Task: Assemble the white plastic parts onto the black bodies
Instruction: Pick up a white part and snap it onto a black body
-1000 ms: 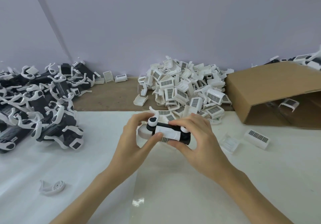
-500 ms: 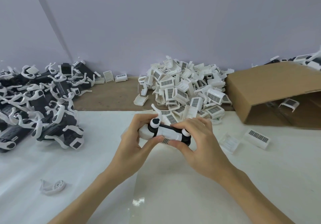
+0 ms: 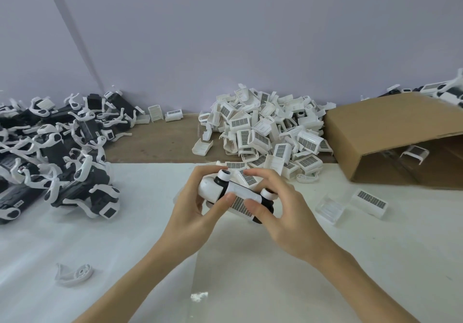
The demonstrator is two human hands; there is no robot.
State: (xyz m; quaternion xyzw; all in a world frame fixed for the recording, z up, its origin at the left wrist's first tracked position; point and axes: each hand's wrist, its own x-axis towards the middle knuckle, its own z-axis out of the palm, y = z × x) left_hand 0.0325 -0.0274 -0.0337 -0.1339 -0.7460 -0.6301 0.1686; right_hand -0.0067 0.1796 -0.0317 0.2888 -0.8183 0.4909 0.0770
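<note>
Both hands hold one black body point(image 3: 264, 206) just above the white table point(image 3: 375, 260). A white plastic cover point(image 3: 241, 193) with a dark grille lies across its top, between two white round knobs. My left hand point(image 3: 193, 212) grips the body's white rounded left end, thumb pressed on the cover's lower edge. My right hand point(image 3: 283, 212) wraps the right end, its thumb beside the left thumb on the grille. Most of the black body is hidden under the cover and fingers.
A heap of white grille covers point(image 3: 265, 132) lies behind the hands. Finished black bodies with white arms point(image 3: 57, 157) are piled at left. An open cardboard box point(image 3: 390, 132) lies on its side at right. Loose covers point(image 3: 368, 201) and a white arm piece point(image 3: 74, 273) sit on the table.
The body has tilted so its white left end faces up and toward me. Both thumbs have shifted onto the white cover's lower edge. The hands stayed in the same place.
</note>
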